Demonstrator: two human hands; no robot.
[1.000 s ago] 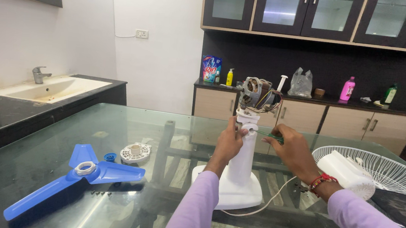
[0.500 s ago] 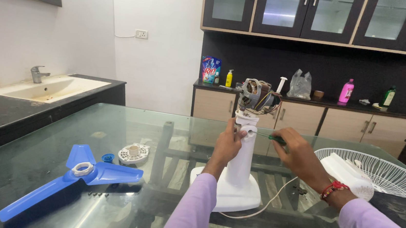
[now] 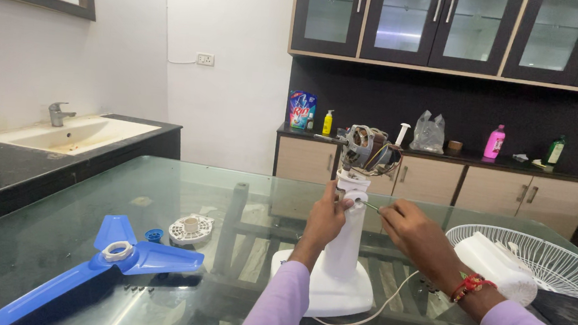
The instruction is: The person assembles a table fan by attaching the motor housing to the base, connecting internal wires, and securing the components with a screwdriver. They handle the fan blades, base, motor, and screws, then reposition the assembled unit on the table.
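Fan stand [image 3: 340,258] sits mid-table, bare motor [image 3: 367,149] on top; blue blade [image 3: 102,261] and grille [image 3: 545,258] already lie off, casing screws remain. I've my left hand [image 3: 326,218] clamped round the neck, my right hand [image 3: 412,229] pinching a screwdriver [image 3: 369,205]. Glass table [image 3: 183,181], sink [image 3: 72,133] left, dark cabinets behind.

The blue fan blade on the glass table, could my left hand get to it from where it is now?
Probably yes: the blue fan blade lies uncovered, left of the left hand, with only bare glass between.
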